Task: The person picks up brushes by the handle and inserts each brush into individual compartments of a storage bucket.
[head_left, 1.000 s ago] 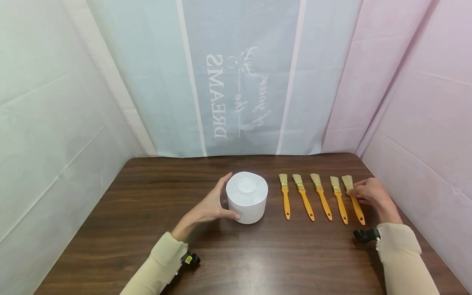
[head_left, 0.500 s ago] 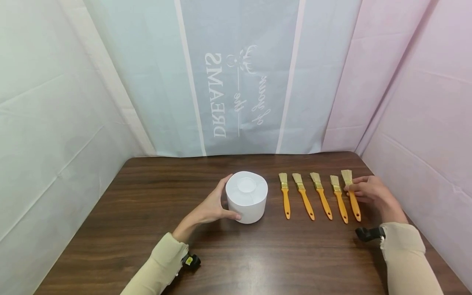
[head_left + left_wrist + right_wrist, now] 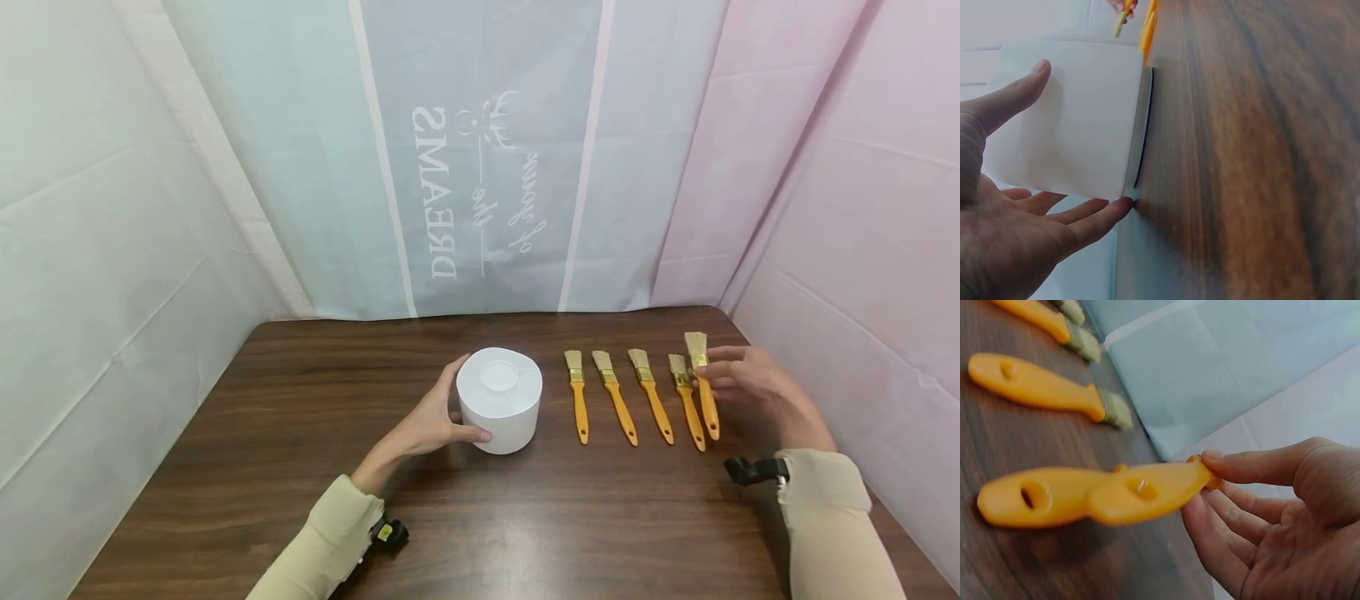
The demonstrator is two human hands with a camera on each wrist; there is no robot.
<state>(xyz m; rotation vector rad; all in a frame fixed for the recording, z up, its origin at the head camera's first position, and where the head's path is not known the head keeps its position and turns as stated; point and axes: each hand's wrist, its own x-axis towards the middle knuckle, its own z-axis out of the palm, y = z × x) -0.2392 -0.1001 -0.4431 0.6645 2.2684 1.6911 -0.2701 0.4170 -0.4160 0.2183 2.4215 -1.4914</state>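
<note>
My right hand (image 3: pixel 757 383) pinches the rightmost paintbrush (image 3: pixel 707 407), a yellow-handled one with pale bristles, near its metal collar. The brush is raised, bristles pointing away; in the right wrist view its handle (image 3: pixel 1166 490) overlaps the handle of another brush (image 3: pixel 1041 497) on the table. My left hand (image 3: pixel 427 421) grips a white container (image 3: pixel 501 429) with a round middle and faint dividers on top, standing upright on the table. In the left wrist view the thumb lies on one side of the container (image 3: pixel 1085 119) and the fingers run round the other.
Several similar paintbrushes lie in a row right of the container, among them the leftmost brush (image 3: pixel 581 408). The dark wooden table (image 3: pixel 540 517) meets a blue-grey cloth (image 3: pixel 487 208) behind it, and pale cloth (image 3: pixel 885 217) hangs at the sides.
My right hand has lifted the rightmost paintbrush off the table and moved it slightly left and away, close to its neighbour. The left hand stays on the container.
</note>
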